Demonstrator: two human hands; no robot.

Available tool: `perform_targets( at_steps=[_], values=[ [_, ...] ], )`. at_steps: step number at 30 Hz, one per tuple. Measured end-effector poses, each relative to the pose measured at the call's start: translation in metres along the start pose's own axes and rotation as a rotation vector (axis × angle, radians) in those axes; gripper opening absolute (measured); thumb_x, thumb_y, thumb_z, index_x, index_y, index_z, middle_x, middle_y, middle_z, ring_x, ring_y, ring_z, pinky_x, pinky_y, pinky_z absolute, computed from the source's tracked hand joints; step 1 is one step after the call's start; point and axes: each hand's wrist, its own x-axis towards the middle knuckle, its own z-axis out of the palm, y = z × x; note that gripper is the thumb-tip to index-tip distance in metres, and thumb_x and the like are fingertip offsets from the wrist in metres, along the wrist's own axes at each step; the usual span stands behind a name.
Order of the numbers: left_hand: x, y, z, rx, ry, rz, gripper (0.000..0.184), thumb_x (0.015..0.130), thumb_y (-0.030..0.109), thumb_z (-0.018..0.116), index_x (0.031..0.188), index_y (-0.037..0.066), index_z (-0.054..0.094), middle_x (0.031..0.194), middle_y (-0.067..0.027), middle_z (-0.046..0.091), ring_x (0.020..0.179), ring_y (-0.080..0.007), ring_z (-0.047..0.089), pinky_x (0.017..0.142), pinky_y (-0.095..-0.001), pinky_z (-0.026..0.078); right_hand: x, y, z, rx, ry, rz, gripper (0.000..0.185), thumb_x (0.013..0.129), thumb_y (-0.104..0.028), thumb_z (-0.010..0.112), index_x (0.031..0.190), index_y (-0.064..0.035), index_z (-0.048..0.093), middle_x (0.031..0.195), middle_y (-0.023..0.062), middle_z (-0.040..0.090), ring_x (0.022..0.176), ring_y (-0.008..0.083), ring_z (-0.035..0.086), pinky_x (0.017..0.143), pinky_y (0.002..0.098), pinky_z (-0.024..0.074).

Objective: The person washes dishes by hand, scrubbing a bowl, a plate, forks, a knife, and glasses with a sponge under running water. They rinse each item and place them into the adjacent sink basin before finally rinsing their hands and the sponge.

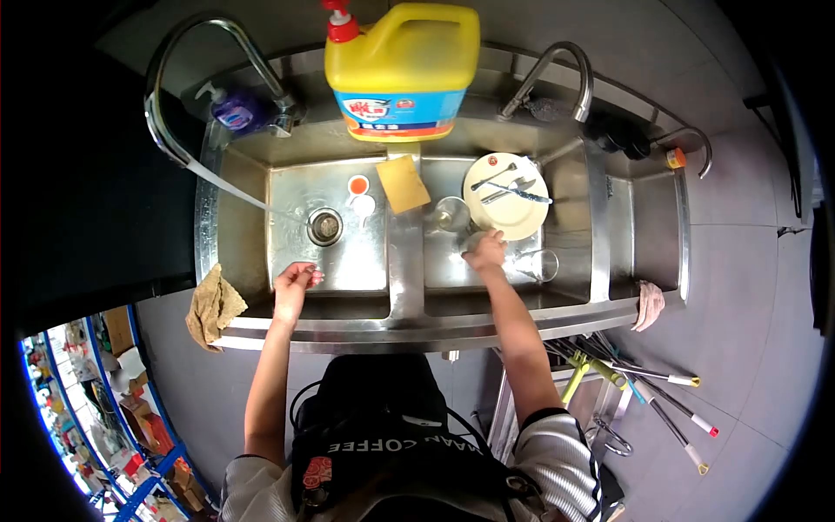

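The plate (523, 219) sits in the middle basin (570, 274), towards its right side, with cutlery (515, 186) lying loose across it. The right hand (486, 250) is at the plate's near edge, fingers bent down; whether they grasp the rim, or something clear beneath them, I cannot tell. Close by are a left glass (451, 214), beside the plate, and a right glass (544, 264), just to the right of the hand. If the plate were tipped, the cutlery could slide off and strike either glass; a wet rim, or a hold on one edge only, would cause that. A sideways sweep of the wrist might also knock the right glass against the steel. The left hand (298, 280) hangs over the near side of the left basin (370, 261), fingers loosely curled; whether anything small is between them cannot be made out. Beyond it, water (230, 188) runs from the left tap (163, 130) towards the drain (325, 227), near a small red dish (358, 184). The sponge (403, 184) overhangs the divider, below the yellow jug (400, 70); a bump could drop it into a basin.
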Motion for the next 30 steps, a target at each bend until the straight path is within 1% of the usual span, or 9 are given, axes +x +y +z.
perform_targets(
  at_steps=[7, 11, 14, 15, 16, 18, 20, 25, 30],
  values=[
    [-0.006, 0.001, 0.039, 0.317, -0.238, 0.461, 0.017, 0.076, 0.006, 0.057, 0.093, 0.005, 0.060, 0.090, -0.0119, 0.060, 0.084, -0.0231, 0.059, 0.074, -0.0305, 0.047, -0.124, -0.032, -0.156, -0.002, 0.375, -0.207, 0.074, 0.053, -0.033, 0.073, 0.107, 0.0063, 0.042, 0.106, 0.0213, 0.048, 0.096, 0.0347, 0.051, 0.080, 0.0397, 0.0442],
    [-0.027, 0.065, 0.067, 0.422, -0.286, 0.884, 0.071, 0.063, 0.020, 0.072, 0.123, 0.006, 0.037, 0.120, -0.0160, 0.041, 0.108, -0.0321, 0.043, 0.091, -0.0381, 0.035, -0.196, -0.133, -0.218, -0.026, 0.333, -0.542, 0.076, 0.051, -0.030, 0.074, 0.112, 0.0036, 0.043, 0.103, 0.0195, 0.049, 0.094, 0.0344, 0.052, 0.077, 0.0413, 0.0458],
    [-0.012, 0.060, 0.055, 0.319, -0.169, 0.945, 0.078, 0.061, 0.023, 0.073, 0.125, 0.006, 0.031, 0.122, -0.0177, 0.037, 0.111, -0.0347, 0.037, 0.096, -0.0395, 0.029, -0.203, -0.210, -0.192, -0.021, 0.173, -0.835, 0.078, 0.053, -0.033, 0.073, 0.114, 0.0044, 0.042, 0.102, 0.0195, 0.051, 0.093, 0.0349, 0.053, 0.077, 0.0402, 0.0455],
    [0.008, 0.035, 0.050, 0.100, -0.081, 0.885, 0.081, 0.056, 0.025, 0.076, 0.123, 0.006, 0.033, 0.117, -0.0187, 0.042, 0.108, -0.0350, 0.042, 0.092, -0.0385, 0.035, -0.198, -0.234, -0.171, -0.009, 0.149, -0.931, 0.079, 0.055, -0.035, 0.072, 0.115, 0.0050, 0.042, 0.102, 0.0196, 0.052, 0.093, 0.0354, 0.053, 0.078, 0.0396, 0.0449],
    [0.044, 0.002, 0.036, -0.438, -0.231, 0.513, 0.082, 0.054, 0.025, 0.077, 0.121, 0.006, 0.034, 0.114, -0.0187, 0.045, 0.106, -0.0345, 0.044, 0.089, -0.0381, 0.038, -0.196, -0.262, -0.156, -0.004, 0.101, -0.944, 0.076, 0.058, -0.038, 0.070, 0.115, 0.0042, 0.042, 0.105, 0.0207, 0.050, 0.093, 0.0359, 0.053, 0.078, 0.0396, 0.0448],
    [0.066, -0.015, -0.013, -0.536, -0.209, 0.245, 0.081, 0.051, 0.024, 0.078, 0.118, 0.005, 0.034, 0.108, -0.0182, 0.049, 0.102, -0.0337, 0.048, 0.085, -0.0377, 0.041, -0.157, -0.301, -0.097, -0.003, 0.106, -1.090, 0.067, 0.067, -0.040, 0.065, 0.114, 0.0023, 0.043, 0.111, 0.0211, 0.047, 0.091, 0.0339, 0.054, 0.076, 0.0379, 0.0450],
    [0.051, -0.002, -0.064, 0.298, 0.139, 0.463, 0.079, 0.050, 0.022, 0.078, 0.115, 0.005, 0.035, 0.104, -0.0173, 0.052, 0.099, -0.0330, 0.051, 0.083, -0.0376, 0.043, -0.118, -0.348, -0.051, 0.152, -0.031, -1.179, 0.053, 0.075, -0.038, 0.059, 0.108, 0.0020, 0.049, 0.107, 0.0208, 0.050, 0.090, 0.0310, 0.055, 0.076, 0.0372, 0.0450],
    [0.061, -0.010, -0.109, 0.248, 0.281, 0.372, 0.073, 0.051, 0.018, 0.075, 0.112, 0.006, 0.036, 0.104, -0.0167, 0.052, 0.098, -0.0321, 0.051, 0.083, -0.0368, 0.042, -0.087, -0.450, -0.004, 1.093, -0.521, -0.515, 0.034, 0.085, -0.038, 0.048, 0.069, -0.0077, 0.051, 0.057, 0.0002, 0.046, 0.054, 0.0119, 0.045, 0.048, 0.0259, 0.0365],
    [0.082, -0.017, -0.120, 0.240, 0.253, 0.321, 0.072, 0.051, 0.016, 0.075, 0.112, 0.006, 0.037, 0.104, -0.0158, 0.053, 0.098, -0.0291, 0.052, 0.083, -0.0355, 0.042, -0.081, -0.452, -0.001, 1.097, -0.123, -0.623, 0.027, 0.085, -0.029, 0.049, 0.074, -0.0055, 0.046, 0.061, 0.0013, 0.047, 0.055, 0.0121, 0.044, 0.050, 0.0263, 0.0357]
  ],
)
